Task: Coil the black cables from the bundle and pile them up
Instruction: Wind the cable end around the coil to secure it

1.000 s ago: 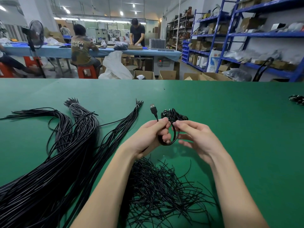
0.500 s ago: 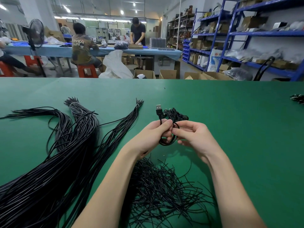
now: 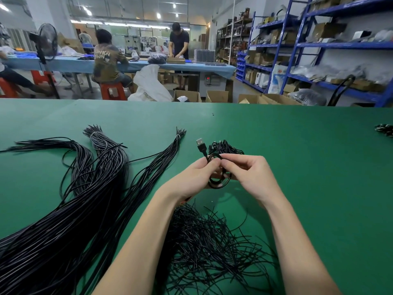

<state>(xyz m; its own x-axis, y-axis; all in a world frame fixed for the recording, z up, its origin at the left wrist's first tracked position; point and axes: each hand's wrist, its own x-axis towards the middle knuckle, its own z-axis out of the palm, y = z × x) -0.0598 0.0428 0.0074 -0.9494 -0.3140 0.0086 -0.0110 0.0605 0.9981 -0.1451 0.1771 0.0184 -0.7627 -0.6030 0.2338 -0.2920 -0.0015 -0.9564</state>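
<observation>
Both my hands are up over the green table (image 3: 297,156), working one coiled cable (image 3: 219,184) between them. My left hand (image 3: 191,177) has its fingers curled round the left side of the coil, thumb pressed on top. My right hand (image 3: 248,175) pinches the strands at the top of the loop, fingertips meeting my left thumb. The coil's lower arc hangs out below my fingers, and its USB plug (image 3: 201,145) sticks up just above my left thumb, metal end skyward.

Right behind my knuckles, on the table, sits the pile of coiled cables (image 3: 226,146), close to the coil I hold. Out past my left forearm sprawls the bundle of long black cables (image 3: 85,199), fanned in several tied hanks, ends pointing away from me. Between my two forearms, nearer my body, lies a tangled heap of thin black ties (image 3: 212,248). Far off beyond my right hand, at the table's edge, rests another small black coil (image 3: 385,130).
</observation>
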